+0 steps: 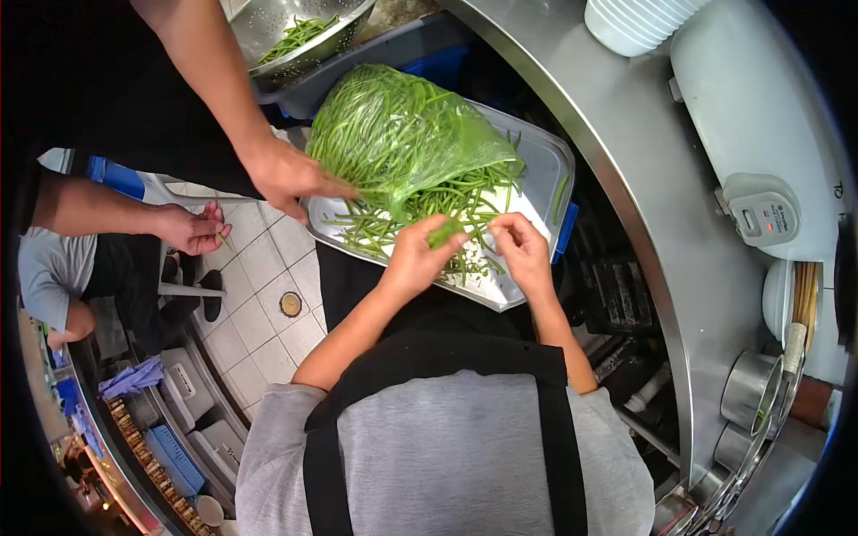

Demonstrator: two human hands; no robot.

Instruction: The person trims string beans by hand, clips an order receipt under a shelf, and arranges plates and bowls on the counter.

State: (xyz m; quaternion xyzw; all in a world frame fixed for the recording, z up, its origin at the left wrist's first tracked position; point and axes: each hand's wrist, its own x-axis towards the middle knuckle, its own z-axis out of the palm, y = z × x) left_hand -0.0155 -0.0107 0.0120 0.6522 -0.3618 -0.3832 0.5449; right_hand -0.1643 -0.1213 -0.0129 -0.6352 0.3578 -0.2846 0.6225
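Observation:
My left hand (pixel 418 257) is closed around a few green beans (pixel 443 234), low over the near side of a tray (pixel 547 154). Just to its right, my right hand (pixel 525 256) has thumb and forefinger pinched together; whatever is between them is too small to make out. A large clear plastic bag (pixel 402 121) full of green beans lies on the tray, its mouth toward me. Loose beans (pixel 366 234) spill out in front of it, and small cut bits (pixel 478 261) are scattered below my hands.
A co-worker's hand (pixel 290 174) reaches to the bag from the left; their other hand (pixel 195 229) holds a bean piece. A metal colander (pixel 259 22) with beans stands at the back. On the right are a steel counter (pixel 617 116), stacked white tubs (pixel 626 22) and a rice cooker (pixel 760 210).

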